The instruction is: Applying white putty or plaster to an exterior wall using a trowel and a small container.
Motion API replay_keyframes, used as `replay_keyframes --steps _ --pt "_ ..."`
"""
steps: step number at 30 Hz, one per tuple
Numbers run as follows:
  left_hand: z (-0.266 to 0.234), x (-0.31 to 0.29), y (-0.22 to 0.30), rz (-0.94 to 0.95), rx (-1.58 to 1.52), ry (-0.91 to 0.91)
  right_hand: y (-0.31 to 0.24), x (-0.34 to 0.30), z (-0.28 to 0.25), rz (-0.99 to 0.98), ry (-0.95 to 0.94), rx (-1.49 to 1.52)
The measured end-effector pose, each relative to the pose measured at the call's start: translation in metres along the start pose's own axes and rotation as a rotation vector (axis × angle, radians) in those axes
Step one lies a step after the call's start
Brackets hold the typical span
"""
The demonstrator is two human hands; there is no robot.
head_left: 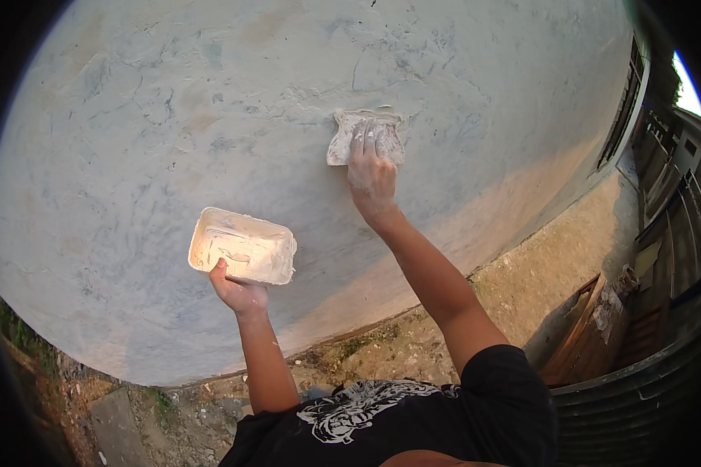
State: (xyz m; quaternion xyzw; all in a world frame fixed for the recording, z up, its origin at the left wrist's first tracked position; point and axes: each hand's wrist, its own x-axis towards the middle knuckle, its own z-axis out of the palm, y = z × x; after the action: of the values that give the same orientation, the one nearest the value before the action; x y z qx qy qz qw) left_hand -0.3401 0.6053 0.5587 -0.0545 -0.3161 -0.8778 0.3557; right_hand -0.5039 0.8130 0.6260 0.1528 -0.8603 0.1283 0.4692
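Outdoor spot, I'd say the outside of a house under repair. I see a big rough plastered wall (210, 101), patchy grey and tan, meeting bare dirt ground (522, 280) with bits of rubble and weeds. More buildings (662, 148) with barred windows at right, plus wooden boards (592, 327) and a dark corrugated sheet (639, 405).

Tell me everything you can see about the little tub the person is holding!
The tub is a shallow rectangular tray with rounded corners, whitish and probably plastic. Pale, creamy paste is smeared over its inside and rim. The left hand grips its lower edge, with the thumb hooked over the rim, and holds it up with its open side facing the camera. It sits in front of the grey plastered wall, lower than and left of the right hand.
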Motion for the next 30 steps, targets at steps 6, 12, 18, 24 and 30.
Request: replay_keyframes --steps 6,12,18,24,30 --pt "0.001 -0.001 0.003 -0.001 0.016 0.036 -0.015 -0.095 0.017 -0.243 0.002 -0.085" --pt "0.000 -0.007 0.002 -0.021 0.019 0.018 0.033 -0.072 -0.043 -0.041 -0.210 0.027" --pt "0.008 -0.010 0.000 -0.078 -0.004 -0.035 0.043 -0.056 0.013 0.001 0.106 0.064" --pt "-0.007 -0.012 0.000 -0.153 0.020 -0.169 0.015 -0.116 0.004 -0.125 -0.221 0.246" --pt "-0.004 -0.013 -0.007 -0.074 0.090 -0.309 0.045 -0.122 -0.061 0.453 -0.451 0.983"
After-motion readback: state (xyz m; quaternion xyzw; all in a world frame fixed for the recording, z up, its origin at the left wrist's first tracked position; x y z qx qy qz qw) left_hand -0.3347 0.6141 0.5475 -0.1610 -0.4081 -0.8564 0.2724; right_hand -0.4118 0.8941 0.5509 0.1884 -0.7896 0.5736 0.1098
